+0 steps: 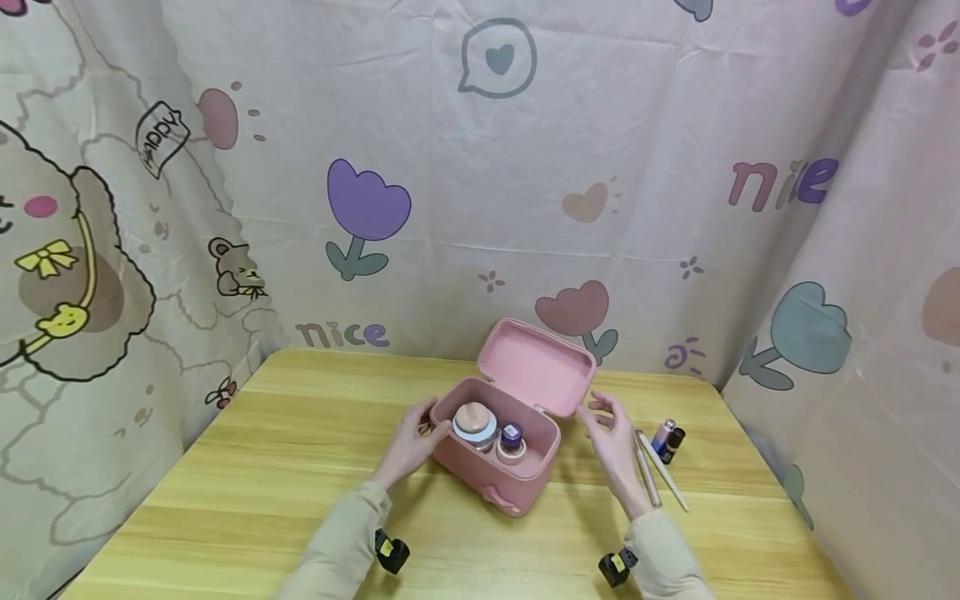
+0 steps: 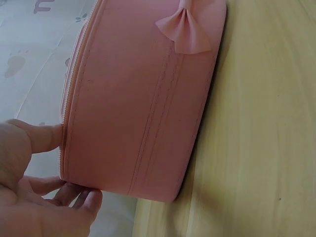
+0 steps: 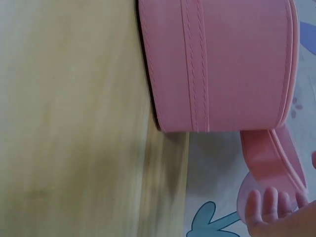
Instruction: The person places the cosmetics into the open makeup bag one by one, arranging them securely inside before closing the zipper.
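A pink cosmetic case (image 1: 480, 471) with a bow on its front stands on the table with its lid (image 1: 536, 367) tipped back. Inside are a round compact (image 1: 472, 417) on top of a white-edged round container, and a small purple-capped jar (image 1: 512, 433) on another round piece. My left hand (image 1: 408, 442) grips the case's left end, thumb at the zippered rim and fingers against the side, as the left wrist view shows up close. By the lid's right corner, my right hand (image 1: 611, 433) is held with loosely bent fingers, the fingertips (image 3: 270, 195) right at the lid's edge.
Right of my right hand lie two slim pens (image 1: 663, 471), one silver and one white. Behind them are a pink-and-blue small tube (image 1: 663, 435) and a black-capped one (image 1: 672, 446). A printed curtain (image 1: 450, 275) hangs behind the wooden table (image 1: 247, 492) and along both sides.
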Action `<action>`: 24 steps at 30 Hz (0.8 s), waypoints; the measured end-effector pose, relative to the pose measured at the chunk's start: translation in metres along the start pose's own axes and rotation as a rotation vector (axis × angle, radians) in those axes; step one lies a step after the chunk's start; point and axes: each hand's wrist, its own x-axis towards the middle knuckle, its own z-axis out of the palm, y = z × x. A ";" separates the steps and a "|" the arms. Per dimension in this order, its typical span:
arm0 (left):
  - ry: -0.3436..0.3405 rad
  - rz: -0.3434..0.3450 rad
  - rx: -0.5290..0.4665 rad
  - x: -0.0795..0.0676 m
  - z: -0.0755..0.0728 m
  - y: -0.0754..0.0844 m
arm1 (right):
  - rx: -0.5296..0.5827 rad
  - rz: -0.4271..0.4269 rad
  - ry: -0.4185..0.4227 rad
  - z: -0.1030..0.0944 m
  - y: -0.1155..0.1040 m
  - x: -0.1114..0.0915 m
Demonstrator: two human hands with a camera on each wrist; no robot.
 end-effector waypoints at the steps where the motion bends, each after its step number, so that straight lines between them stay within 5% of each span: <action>1: 0.005 0.004 0.003 -0.001 0.001 0.001 | -0.007 0.015 -0.029 -0.001 0.000 -0.002; 7: 0.046 0.020 -0.005 -0.005 0.005 0.005 | -0.049 0.032 -0.135 0.000 0.002 -0.012; 24: 0.079 -0.057 0.053 -0.021 0.010 0.013 | -0.101 -0.027 -0.153 0.022 0.008 -0.023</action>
